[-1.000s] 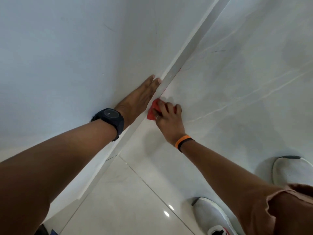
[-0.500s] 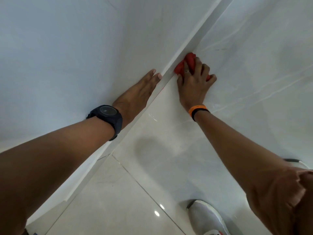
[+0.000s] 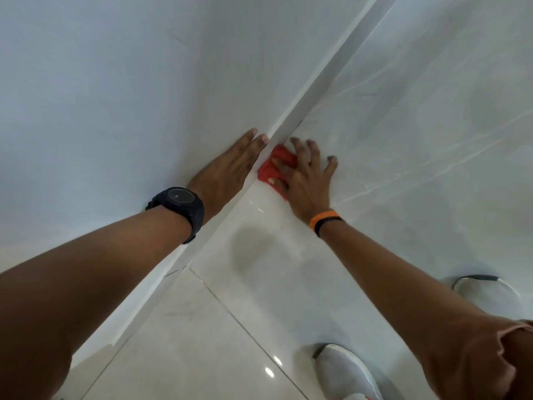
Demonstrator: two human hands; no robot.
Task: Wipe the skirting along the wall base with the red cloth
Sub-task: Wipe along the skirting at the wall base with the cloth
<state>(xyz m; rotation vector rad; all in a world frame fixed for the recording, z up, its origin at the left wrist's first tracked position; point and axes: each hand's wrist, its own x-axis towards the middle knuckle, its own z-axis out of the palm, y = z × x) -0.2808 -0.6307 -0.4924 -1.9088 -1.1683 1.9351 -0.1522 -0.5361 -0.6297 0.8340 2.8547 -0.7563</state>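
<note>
Right hand, centre of frame: fingers spread and laid flat, thumb and first fingers pressing down on a crumpled red cloth, the outer fingers splayed onto the glossy pale marble-veined floor tile to the right of it. Red cloth: bunched under the right hand, lying at the foot of the wall and touching the lower edge of the long white skirting strip; part of it is hidden beneath the palm. Left hand, just left of the cloth: fingers pressed together and straight, palm flat against the plain white wall, fingertips reaching the upper edge of the skirting; it holds nothing. Skirting strip: runs diagonally from the top right of the frame down to the lower left, between wall and floor. Left wrist: black round-faced wristwatch. Right wrist: orange band with a black band beside it. Both forearms bare, entering from the lower left and lower right corners. Lower right corner: edge of a brownish sleeve. Floor, lower right: two white shoes, one at the bottom edge, one near the right edge. Floor tile shows a dark grout line and small bright light reflections at lower centre.
</note>
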